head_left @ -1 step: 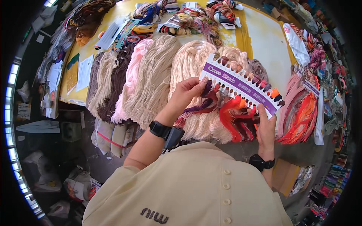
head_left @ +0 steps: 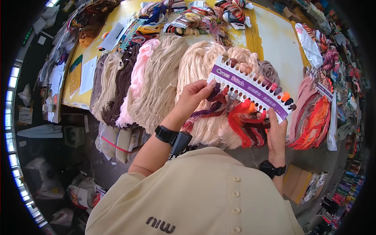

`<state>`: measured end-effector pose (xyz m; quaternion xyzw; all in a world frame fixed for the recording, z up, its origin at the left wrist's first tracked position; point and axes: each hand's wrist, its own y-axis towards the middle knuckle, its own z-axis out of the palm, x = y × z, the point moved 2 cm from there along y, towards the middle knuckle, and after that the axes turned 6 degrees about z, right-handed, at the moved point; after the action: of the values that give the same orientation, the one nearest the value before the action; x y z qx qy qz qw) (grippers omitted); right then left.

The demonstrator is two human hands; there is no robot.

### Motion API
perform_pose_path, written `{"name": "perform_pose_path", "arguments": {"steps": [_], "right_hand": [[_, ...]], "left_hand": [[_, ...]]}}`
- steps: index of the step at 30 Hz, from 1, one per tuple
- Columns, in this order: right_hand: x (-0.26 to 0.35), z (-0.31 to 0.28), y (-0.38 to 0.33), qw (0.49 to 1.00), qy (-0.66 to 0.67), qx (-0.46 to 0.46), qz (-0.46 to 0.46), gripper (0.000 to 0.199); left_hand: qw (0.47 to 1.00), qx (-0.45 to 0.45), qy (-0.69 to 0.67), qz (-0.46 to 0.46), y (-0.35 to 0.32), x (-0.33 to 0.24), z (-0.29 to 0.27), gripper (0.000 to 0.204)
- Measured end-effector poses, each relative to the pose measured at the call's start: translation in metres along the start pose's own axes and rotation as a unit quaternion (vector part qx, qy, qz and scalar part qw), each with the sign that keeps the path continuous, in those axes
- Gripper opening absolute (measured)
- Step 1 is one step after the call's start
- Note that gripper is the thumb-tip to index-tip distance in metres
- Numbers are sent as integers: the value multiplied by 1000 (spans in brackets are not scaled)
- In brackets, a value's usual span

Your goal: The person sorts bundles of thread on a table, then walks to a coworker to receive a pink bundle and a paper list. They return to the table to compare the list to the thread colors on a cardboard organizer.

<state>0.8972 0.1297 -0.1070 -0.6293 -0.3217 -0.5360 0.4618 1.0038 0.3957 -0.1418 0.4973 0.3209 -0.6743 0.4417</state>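
Thread (head_left: 236, 120) already lines the card (head_left: 231, 80), left hand (head_left: 194, 93) and right hand (head_left: 276, 135) pinching its ends; uncarded skeins (head_left: 158, 78) lie left of it.

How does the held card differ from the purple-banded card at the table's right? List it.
The held card is gripped by the left hand and right hand; no hand touches the other card. The held card looks larger in this view than the other card. The held card is before cream yarn, the other card by pink and red threads. Both are banded purple.
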Motion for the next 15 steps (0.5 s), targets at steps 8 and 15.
{"name": "perform_pose_path", "arguments": {"steps": [8,15], "right_hand": [[-10,-6,5,999,24,1,30,27],[-10,-41,-4,998,44,-50,1,26]], "left_hand": [[998,-24,28,-42,8,22,5,24],[986,57,140,-66,-1,20,21,24]]}}
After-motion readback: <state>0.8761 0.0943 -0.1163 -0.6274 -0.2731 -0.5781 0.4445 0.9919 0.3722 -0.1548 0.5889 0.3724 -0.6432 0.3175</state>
